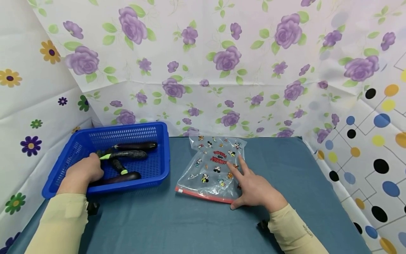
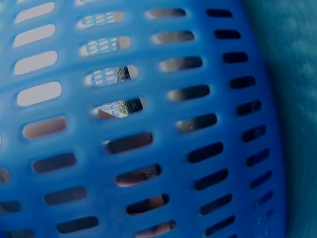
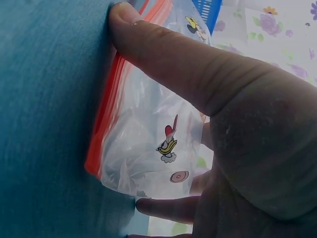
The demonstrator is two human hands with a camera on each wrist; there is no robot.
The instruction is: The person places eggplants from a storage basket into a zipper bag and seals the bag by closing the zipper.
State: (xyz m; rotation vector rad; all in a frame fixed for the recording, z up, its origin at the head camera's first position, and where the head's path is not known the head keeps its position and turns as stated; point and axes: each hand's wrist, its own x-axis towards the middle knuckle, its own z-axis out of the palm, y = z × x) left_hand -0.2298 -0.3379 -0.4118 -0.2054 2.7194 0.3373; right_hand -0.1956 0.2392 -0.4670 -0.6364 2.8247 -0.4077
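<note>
The basket [image 1: 166, 150] at left is moulded plastic, smooth and semi-glossy, pierced with slots. The far eggplant [image 1: 136, 146] in it has smooth, glossy skin; the middle eggplant [image 1: 131, 154] looks duller and mottled. The bag [image 1: 203, 169] is clear, glossy, creased plastic film with a smooth plastic zip [image 1: 203, 195] along its near edge. The tablecloth [image 1: 190, 225] is matt, finely textured cloth. The far sheet [image 1: 203, 67] is thin and softly creased, cloth or plastic unclear.

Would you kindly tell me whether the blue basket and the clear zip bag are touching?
Apart: the head view shows a strip of teal cloth between the blue basket and the clear zip bag.
</note>
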